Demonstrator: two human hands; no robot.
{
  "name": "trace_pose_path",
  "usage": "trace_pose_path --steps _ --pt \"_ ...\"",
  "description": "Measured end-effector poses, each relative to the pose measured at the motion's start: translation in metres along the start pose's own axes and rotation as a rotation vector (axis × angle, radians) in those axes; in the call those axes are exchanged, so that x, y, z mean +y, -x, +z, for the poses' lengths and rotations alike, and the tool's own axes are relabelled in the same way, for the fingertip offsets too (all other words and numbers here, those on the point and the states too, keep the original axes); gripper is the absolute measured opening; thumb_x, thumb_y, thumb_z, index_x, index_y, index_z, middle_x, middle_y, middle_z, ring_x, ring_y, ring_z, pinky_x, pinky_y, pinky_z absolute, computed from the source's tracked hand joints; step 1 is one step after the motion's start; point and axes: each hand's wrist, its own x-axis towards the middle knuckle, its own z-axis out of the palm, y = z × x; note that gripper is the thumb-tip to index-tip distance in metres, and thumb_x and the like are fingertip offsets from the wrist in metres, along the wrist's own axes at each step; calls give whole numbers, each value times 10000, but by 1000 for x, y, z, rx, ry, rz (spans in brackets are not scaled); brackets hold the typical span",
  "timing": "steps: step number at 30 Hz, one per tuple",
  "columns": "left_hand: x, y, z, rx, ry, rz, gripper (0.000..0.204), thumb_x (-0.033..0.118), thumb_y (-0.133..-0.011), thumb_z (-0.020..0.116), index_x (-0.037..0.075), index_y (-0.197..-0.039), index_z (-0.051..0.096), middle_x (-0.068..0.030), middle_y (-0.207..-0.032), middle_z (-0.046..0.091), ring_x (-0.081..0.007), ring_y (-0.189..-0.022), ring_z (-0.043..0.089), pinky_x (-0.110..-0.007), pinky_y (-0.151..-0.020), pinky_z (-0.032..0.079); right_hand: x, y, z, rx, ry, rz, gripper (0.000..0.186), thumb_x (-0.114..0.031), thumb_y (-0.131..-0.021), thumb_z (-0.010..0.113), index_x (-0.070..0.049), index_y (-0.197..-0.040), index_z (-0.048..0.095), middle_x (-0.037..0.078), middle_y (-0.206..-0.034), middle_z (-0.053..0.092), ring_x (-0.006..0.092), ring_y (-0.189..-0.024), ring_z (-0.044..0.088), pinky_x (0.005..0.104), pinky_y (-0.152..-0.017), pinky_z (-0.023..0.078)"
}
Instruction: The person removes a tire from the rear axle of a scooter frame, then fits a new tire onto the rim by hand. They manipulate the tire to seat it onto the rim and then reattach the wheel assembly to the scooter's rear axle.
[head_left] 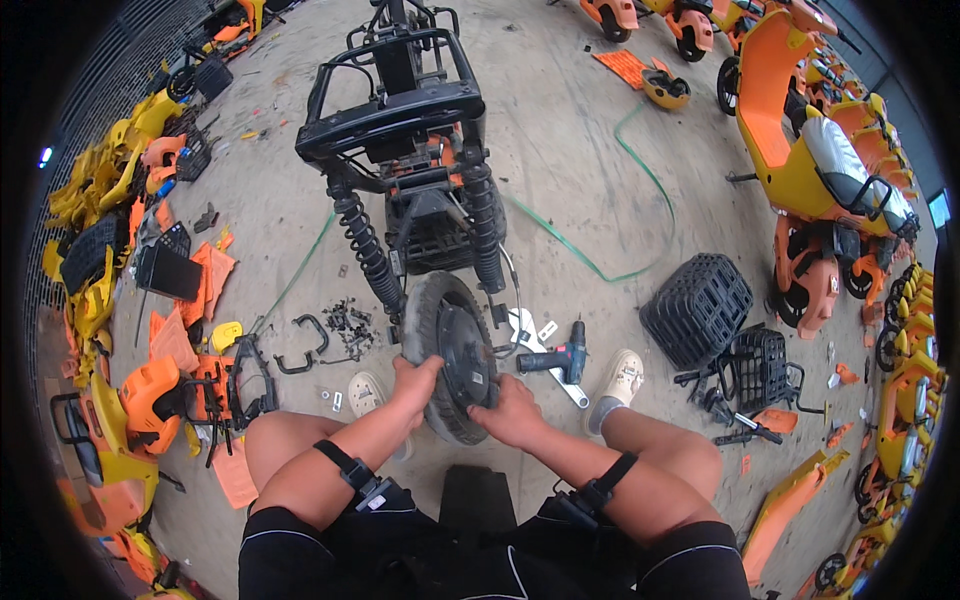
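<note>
Between my knees stands a black scooter wheel [450, 360] with a dusty tyre and a dark hub. My left hand [417, 388] grips the tyre's left side, fingers wrapped behind it. On the right side my right hand [508, 412] holds the wheel, thumb on its lower rim. Right above is the stripped black scooter frame [392, 118] with two coil-spring shock absorbers [362, 240]. A cable hangs beside the wheel. Whether the wheel is fastened to the frame I cannot tell. Right of the wheel lie a cordless drill [560, 358] and a large adjustable wrench [528, 330].
Screws [350, 325] and black brackets [300, 345] lie left of the wheel. Black plastic baskets [697, 310] stand at the right. A green hose [600, 270] crosses the floor. Yellow and orange scooters [790, 140] line the right; loose body panels [120, 190] pile up at the left.
</note>
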Motion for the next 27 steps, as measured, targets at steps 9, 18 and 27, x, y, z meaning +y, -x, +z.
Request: trace_pose_path --steps 9,18,27 --pt "-24 -23 -17 135 -125 91 706 156 -847 730 -100 -1349 304 -276 -1212 559 -347 -1045 640 -480 -802 585 -16 9 -7 -59 184 0 700 -425 -780 729 -17 -1314 534 210 -1332 583 399 -1263 528 548 -1044 382" --pt "-63 -72 -45 276 -320 210 702 68 -791 771 -137 -1305 339 -277 -1216 576 -341 -1043 649 -441 -807 580 -16 10 -10 -95 337 -47 534 -414 -804 675 -29 -1172 649 191 -1199 671 383 -1213 572 524 -1038 380" --pt "-55 -72 -53 259 -327 214 730 74 -778 758 -154 -1318 323 -285 -1210 576 -352 -1053 646 -437 -858 565 -16 3 -14 -242 392 -95 459 -366 -839 633 -21 -1141 658 200 -1137 707 381 -1108 662 506 -942 494"
